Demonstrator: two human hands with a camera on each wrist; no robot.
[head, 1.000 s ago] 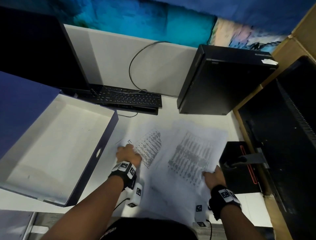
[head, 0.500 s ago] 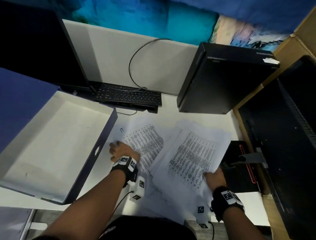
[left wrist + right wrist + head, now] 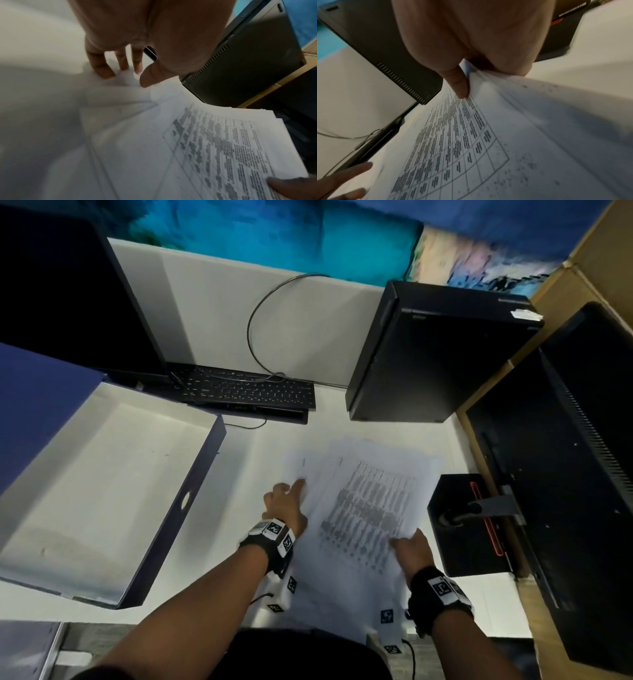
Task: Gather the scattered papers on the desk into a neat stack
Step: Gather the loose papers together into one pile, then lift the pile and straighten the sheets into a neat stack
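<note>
Your right hand [image 3: 411,549] pinches the papers [image 3: 370,508] at their 5 o'clock corner, thumb on top of the printed sheet, while your left hand [image 3: 284,505] rests straight fingers against their 9 o'clock edge. The papers lie overlapped on the white table [image 3: 270,446], with the computer tower [image 3: 435,354] at 12 o'clock and the open box [image 3: 102,491] at 9 o'clock.

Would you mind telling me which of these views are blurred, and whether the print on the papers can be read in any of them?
Head view: the papers and left hand are smeared by motion, the print only grey streaks. Left wrist view: the fingers and nearby sheets are blurred; the table's grid shows, its words do not. Right wrist view: sharpest near the thumb, yet the print is still unreadable.
</note>
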